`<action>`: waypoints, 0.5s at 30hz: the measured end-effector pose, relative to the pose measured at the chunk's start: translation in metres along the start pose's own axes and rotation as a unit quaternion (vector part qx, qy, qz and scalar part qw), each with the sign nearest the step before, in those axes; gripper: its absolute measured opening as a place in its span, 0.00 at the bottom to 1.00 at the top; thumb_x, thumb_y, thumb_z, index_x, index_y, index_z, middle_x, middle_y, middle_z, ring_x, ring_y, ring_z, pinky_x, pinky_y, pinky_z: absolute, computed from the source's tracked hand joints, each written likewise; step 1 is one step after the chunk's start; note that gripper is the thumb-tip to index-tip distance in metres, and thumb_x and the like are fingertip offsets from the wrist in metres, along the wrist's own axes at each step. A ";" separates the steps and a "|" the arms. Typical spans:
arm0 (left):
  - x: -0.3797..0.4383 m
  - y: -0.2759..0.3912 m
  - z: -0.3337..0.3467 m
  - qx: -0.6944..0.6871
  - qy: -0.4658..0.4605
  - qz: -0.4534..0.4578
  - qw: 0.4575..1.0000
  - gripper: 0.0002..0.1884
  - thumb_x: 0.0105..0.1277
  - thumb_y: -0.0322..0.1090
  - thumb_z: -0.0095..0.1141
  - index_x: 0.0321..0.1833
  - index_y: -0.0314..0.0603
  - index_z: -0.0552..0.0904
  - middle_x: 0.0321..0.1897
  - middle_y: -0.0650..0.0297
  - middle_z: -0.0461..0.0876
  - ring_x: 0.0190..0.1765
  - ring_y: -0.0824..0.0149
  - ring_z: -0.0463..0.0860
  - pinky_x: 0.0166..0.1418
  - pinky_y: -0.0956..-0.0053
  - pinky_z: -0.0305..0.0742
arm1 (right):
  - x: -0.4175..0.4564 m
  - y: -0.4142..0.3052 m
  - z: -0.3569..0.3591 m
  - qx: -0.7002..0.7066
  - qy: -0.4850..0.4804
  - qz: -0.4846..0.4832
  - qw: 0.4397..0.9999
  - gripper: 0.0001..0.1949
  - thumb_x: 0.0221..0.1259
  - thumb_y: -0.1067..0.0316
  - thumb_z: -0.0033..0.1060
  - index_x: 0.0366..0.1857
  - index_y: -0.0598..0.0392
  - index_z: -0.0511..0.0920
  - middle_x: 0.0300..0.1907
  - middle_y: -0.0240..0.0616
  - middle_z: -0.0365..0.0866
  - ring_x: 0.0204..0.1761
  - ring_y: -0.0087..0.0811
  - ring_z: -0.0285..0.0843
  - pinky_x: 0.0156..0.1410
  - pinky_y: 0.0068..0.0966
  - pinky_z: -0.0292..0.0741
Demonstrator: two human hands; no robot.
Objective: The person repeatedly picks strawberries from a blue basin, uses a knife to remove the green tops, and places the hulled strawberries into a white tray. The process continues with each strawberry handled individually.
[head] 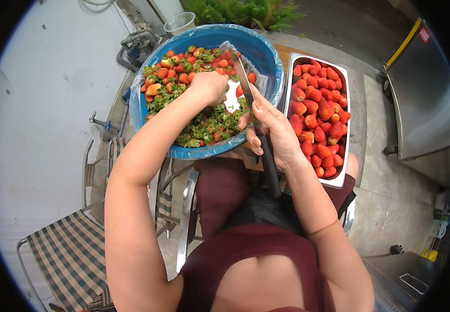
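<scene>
My left hand (210,87) is over the strawberries in a blue plastic basin (193,39) lined with clear film; its fingertips are partly hidden, so whether they grip a berry cannot be told. A knife (270,167) with a black handle is held in my right hand (273,128), its blade pointing up and away over the basin. Whole strawberries (164,73) with green caps lie at the basin's far left, and cut leafy tops (209,126) are heaped near its front. To the right, a steel pan (287,103) holds capless strawberries (318,105).
A clear plastic tub (179,22) stands behind the basin. Chairs with checked fabric (69,257) are at the left, near a wall tap (104,124). A steel cabinet (424,93) stands at the right. The steel pan's near end is above my lap.
</scene>
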State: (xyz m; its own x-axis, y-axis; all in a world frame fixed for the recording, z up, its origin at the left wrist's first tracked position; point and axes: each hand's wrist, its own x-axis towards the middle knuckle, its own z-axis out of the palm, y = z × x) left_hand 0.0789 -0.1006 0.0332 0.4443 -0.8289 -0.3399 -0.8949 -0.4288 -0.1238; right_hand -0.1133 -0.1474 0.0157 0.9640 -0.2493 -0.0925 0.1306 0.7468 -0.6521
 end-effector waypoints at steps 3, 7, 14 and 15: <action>0.011 0.013 0.004 0.097 -0.024 -0.030 0.995 0.19 0.52 0.49 0.64 0.40 0.42 0.83 0.37 0.58 0.83 0.44 0.60 0.83 0.45 0.68 0.77 | 0.000 0.000 -0.004 0.014 -0.009 0.004 1.000 0.30 0.67 0.59 0.48 0.70 0.44 0.49 0.28 0.37 0.74 0.16 0.21 0.67 0.15 0.14 0.64; 0.020 0.023 0.009 0.124 -0.030 -0.057 0.990 0.17 0.50 0.43 0.63 0.40 0.41 0.83 0.37 0.59 0.84 0.43 0.62 0.83 0.43 0.69 0.78 | 0.001 0.001 -0.006 0.022 -0.016 0.001 1.000 0.30 0.67 0.58 0.47 0.70 0.46 0.48 0.28 0.37 0.74 0.16 0.21 0.66 0.15 0.14 0.64; 0.015 0.009 0.001 0.025 0.020 -0.104 0.994 0.12 0.49 0.34 0.59 0.38 0.40 0.82 0.37 0.54 0.83 0.42 0.57 0.83 0.44 0.63 0.78 | -0.001 0.002 -0.008 0.037 -0.027 -0.008 0.999 0.30 0.67 0.56 0.46 0.69 0.48 0.48 0.27 0.36 0.73 0.16 0.20 0.66 0.15 0.15 0.63; 0.012 0.006 -0.002 0.007 0.029 -0.120 0.992 0.13 0.49 0.35 0.60 0.38 0.40 0.82 0.37 0.53 0.83 0.42 0.56 0.83 0.44 0.63 0.78 | -0.001 0.002 -0.007 0.036 -0.025 -0.008 0.999 0.30 0.67 0.56 0.46 0.69 0.48 0.48 0.27 0.36 0.73 0.16 0.20 0.66 0.15 0.15 0.63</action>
State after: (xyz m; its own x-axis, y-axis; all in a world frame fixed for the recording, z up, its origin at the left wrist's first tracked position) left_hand 0.0789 -0.1139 0.0305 0.6459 -0.7231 -0.2449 -0.7634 -0.6117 -0.2075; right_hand -0.1155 -0.1500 0.0087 0.9717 -0.2320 -0.0439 0.1606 0.7856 -0.5976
